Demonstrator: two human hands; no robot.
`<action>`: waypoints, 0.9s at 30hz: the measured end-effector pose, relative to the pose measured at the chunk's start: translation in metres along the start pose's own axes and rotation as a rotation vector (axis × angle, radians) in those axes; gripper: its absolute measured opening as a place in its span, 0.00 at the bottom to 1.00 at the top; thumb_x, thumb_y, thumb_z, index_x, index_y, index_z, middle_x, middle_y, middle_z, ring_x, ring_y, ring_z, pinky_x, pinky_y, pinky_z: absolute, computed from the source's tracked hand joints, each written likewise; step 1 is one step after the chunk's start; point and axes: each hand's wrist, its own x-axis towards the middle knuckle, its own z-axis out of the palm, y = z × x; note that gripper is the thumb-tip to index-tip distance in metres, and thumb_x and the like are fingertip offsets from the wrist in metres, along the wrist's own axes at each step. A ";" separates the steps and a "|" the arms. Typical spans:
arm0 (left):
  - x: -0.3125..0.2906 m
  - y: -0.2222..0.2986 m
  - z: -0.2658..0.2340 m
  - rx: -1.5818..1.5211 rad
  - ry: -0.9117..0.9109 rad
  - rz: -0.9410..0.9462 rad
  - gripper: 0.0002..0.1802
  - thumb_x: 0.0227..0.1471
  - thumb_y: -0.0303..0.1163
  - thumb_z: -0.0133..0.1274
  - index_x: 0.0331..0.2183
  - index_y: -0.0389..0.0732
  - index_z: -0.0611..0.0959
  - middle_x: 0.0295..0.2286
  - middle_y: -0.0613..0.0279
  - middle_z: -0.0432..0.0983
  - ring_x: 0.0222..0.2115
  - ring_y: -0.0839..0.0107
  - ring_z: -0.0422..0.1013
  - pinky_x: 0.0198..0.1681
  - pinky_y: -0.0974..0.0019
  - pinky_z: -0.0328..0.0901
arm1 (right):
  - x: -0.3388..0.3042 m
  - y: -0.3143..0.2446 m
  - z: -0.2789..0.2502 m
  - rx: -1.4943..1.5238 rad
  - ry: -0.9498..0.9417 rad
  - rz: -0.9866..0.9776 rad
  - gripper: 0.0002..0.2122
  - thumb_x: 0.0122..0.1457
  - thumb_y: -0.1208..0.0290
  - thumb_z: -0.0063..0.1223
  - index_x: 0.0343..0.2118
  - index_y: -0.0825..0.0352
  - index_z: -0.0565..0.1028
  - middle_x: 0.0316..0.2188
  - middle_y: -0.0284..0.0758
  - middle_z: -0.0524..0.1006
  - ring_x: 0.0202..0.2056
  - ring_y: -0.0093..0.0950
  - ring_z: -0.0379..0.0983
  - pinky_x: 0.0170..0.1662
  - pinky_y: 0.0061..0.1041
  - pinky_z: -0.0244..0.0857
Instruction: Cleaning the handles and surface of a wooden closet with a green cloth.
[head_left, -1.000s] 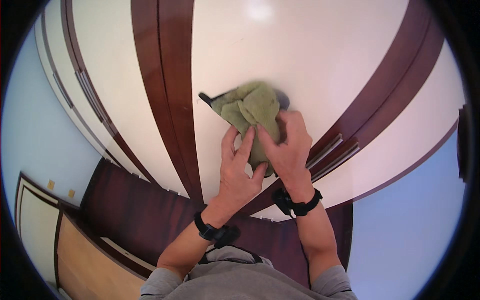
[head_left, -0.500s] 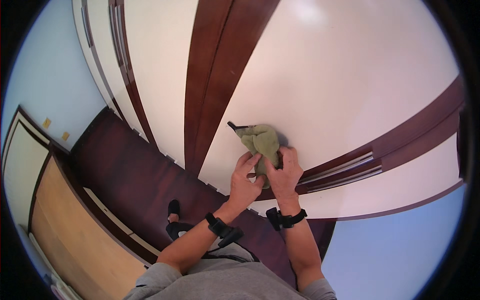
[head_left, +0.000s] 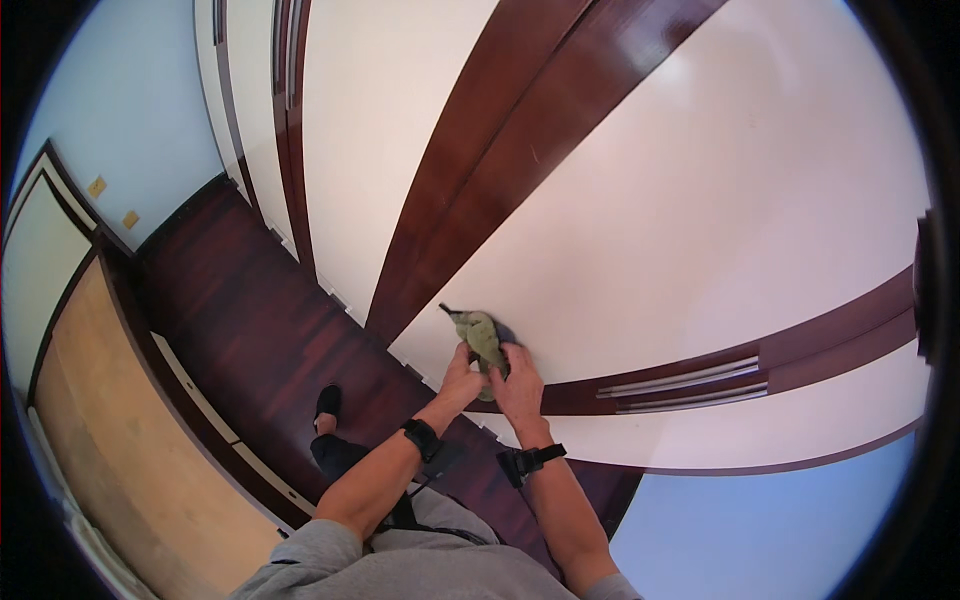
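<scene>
Bunched between my two hands is a crumpled olive-green cloth (head_left: 479, 335) with a small dark loop at its upper left tip. My left hand (head_left: 459, 384) pinches its lower left side, fingers curled in. On the other side, my right hand (head_left: 519, 382) grips the cloth with thumb and fingers. Behind it rises a cream wardrobe door (head_left: 680, 240); a shadow falls beside the cloth, and whether the cloth touches the door I cannot tell. Black bands circle both wrists.
Dark brown strips (head_left: 500, 120) divide the wardrobe doors, and metal handles (head_left: 690, 385) lie to the right. Dark reddish wooden floor (head_left: 230, 290) runs below. On the left stands a wood-panelled piece of furniture (head_left: 130, 420). My shoe (head_left: 328, 400) is on the floor.
The view has turned, and the wardrobe strips slant more to the right. My hands and the cloth appear lower, further left and smaller, with both hands still holding it.
</scene>
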 end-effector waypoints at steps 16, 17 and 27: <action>0.007 0.064 -0.014 -0.287 -0.123 -0.238 0.26 0.53 0.23 0.59 0.54 0.39 0.78 0.49 0.58 0.79 0.49 0.63 0.77 0.50 0.56 0.75 | 0.003 -0.018 -0.013 0.072 0.118 -0.126 0.21 0.59 0.76 0.61 0.57 0.70 0.78 0.48 0.48 0.80 0.46 0.51 0.80 0.48 0.41 0.76; 0.005 0.078 -0.008 -0.278 -0.137 -0.226 0.26 0.53 0.23 0.59 0.54 0.39 0.78 0.49 0.58 0.79 0.49 0.63 0.77 0.50 0.56 0.75 | 0.007 -0.025 -0.024 0.071 0.138 -0.128 0.21 0.59 0.76 0.61 0.57 0.70 0.78 0.48 0.48 0.80 0.46 0.51 0.80 0.48 0.41 0.76; -0.026 0.223 0.050 0.047 -0.218 0.385 0.21 0.58 0.29 0.63 0.51 0.34 0.80 0.42 0.61 0.82 0.42 0.71 0.77 0.46 0.65 0.73 | 0.042 -0.092 -0.138 -0.041 0.549 -0.391 0.34 0.53 0.76 0.70 0.65 0.68 0.73 0.48 0.47 0.77 0.46 0.47 0.78 0.43 0.39 0.75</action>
